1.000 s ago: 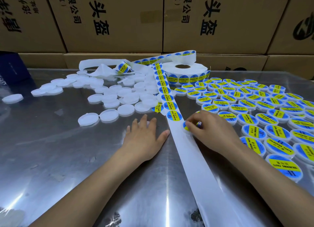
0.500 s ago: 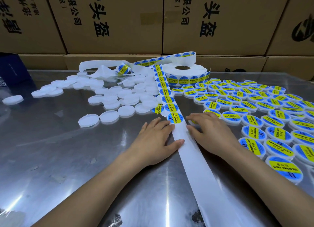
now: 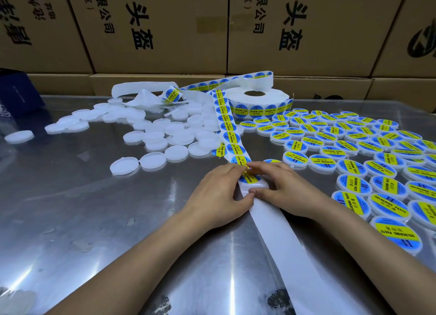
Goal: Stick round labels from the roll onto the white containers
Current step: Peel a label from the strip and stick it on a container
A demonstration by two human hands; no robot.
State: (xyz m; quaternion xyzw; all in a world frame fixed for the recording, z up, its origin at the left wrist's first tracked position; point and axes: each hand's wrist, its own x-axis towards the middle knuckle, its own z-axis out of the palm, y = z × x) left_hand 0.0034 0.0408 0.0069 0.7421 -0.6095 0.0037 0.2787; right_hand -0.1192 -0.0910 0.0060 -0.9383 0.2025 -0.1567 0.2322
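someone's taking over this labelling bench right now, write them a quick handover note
Left hand: fingers curled at the white backing strip, at the nearest label.
Right hand: thumb and fingertips on the same label from the other side; both seem to be working it off the strip or onto a container, which cannot be told.
Label roll sits at the back, its strip running down to the hands.
Done: labelled containers cover the right of the metal table.
Left: plain white containers lie heaped left of the strip.
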